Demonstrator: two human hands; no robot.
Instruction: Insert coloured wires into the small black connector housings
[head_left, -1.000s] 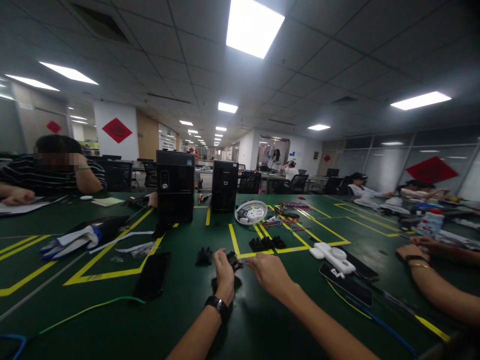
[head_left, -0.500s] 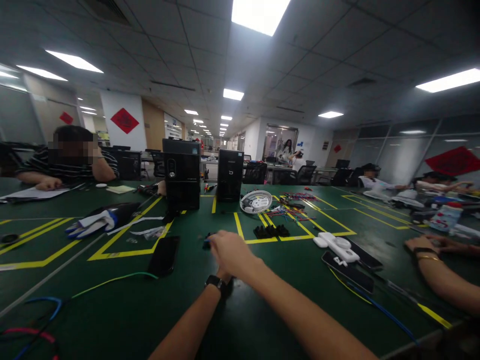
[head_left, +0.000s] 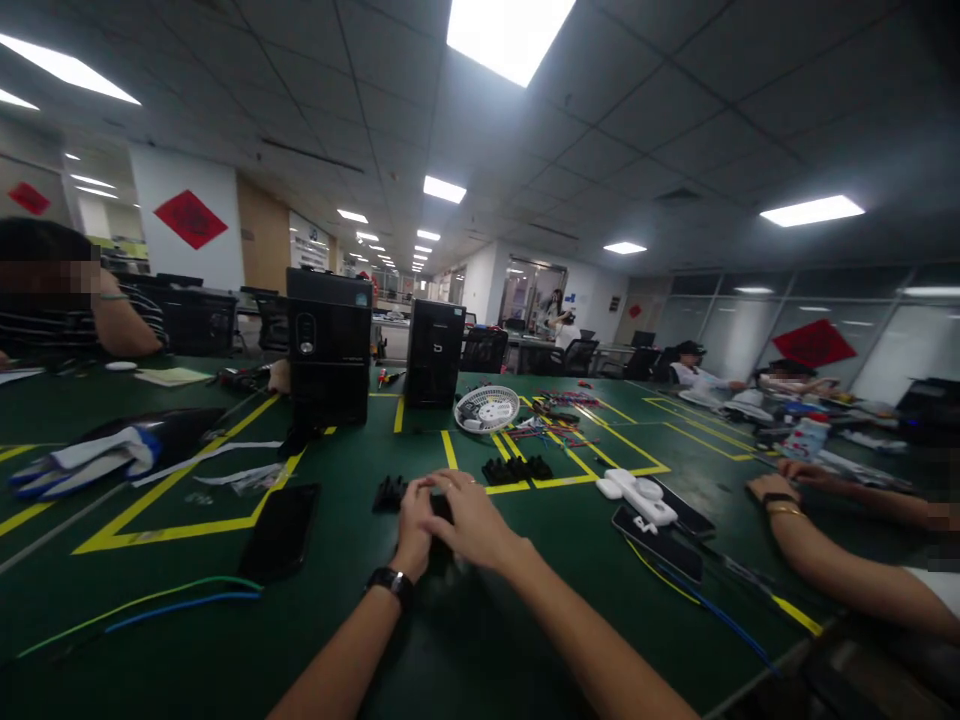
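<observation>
Black block (head_left: 388,493) on bench (head_left: 562,530), just left of left grip (head_left: 414,525), nearer hand; right grip (head_left: 474,520) farther off. Grips curled together; whether grasping something between, cannot tell. Block row (head_left: 517,470) beyond right grip, long axis sideways.

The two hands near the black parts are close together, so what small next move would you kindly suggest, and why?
Perhaps ease the right hand slightly away from the left hand: they overlap in this view, and whatever may lie between them is mostly hidden.
</observation>
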